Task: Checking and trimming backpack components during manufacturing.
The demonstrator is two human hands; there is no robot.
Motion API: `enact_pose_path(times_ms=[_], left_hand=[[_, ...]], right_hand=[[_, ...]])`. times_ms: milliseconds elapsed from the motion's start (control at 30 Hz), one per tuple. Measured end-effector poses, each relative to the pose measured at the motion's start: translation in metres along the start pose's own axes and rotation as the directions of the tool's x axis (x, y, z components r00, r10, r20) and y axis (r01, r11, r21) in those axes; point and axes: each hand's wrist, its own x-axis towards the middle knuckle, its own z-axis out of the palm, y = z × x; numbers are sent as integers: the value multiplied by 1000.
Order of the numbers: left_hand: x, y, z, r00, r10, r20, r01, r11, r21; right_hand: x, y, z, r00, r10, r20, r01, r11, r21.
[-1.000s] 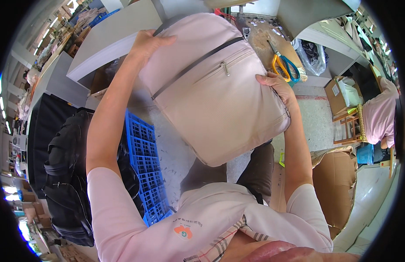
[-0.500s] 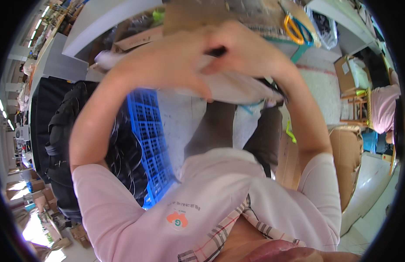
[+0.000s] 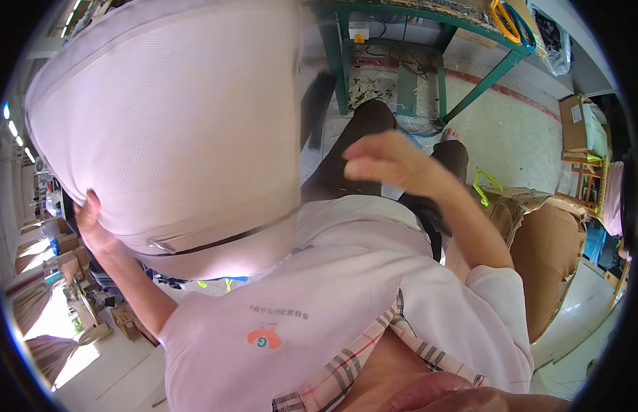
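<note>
A large pale pinkish-white mesh-faced fabric piece (image 3: 202, 117) fills the left and upper left of the view, with a dark zip-like line and a small tab along its lower edge. My left hand (image 3: 91, 218) grips its left edge, thumb on the mesh face and the other fingers hidden behind. To the right of the piece, my right hand (image 3: 394, 163) hangs in the air above my legs, apart from it. Its fingers are loosely bent and slightly blurred, and nothing shows in them.
A green-framed table (image 3: 480, 86) stands ahead, with yellow- and blue-handled scissors (image 3: 510, 26) at its right end. A torn cardboard box (image 3: 549, 250) stands at my right, a neon-green hanger-like item (image 3: 482, 187) beside it. Farther right are another box (image 3: 581, 127) and a wooden stool (image 3: 585, 180).
Both hands were together over the tabletop with pale fabric beneath. Now my left hand has swung left and the pale piece stands large there; my right hand has drawn back, apart. My view has shifted.
</note>
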Motion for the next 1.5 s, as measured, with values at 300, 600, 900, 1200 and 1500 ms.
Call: enact_pose_path(times_ms=[300,600,900,1200,1500], left_hand=[[13,-116,42,994,98,56,-26,682,-731],[90,-150,192,911,217,352,246,400,-883],[126,-167,246,927,72,368,322,354,-878],[132,-161,261,919,-2,393,371,333,-867],[115,-172,270,903,27,429,398,328,-857]], right_hand=[[9,0,16,901,89,-424,174,822,542],[12,-25,-121,609,-32,-793,412,866,281],[34,-12,-187,573,71,-816,353,878,324],[39,-7,-203,597,150,-788,313,861,400],[20,4,-198,568,175,-804,296,868,398]])
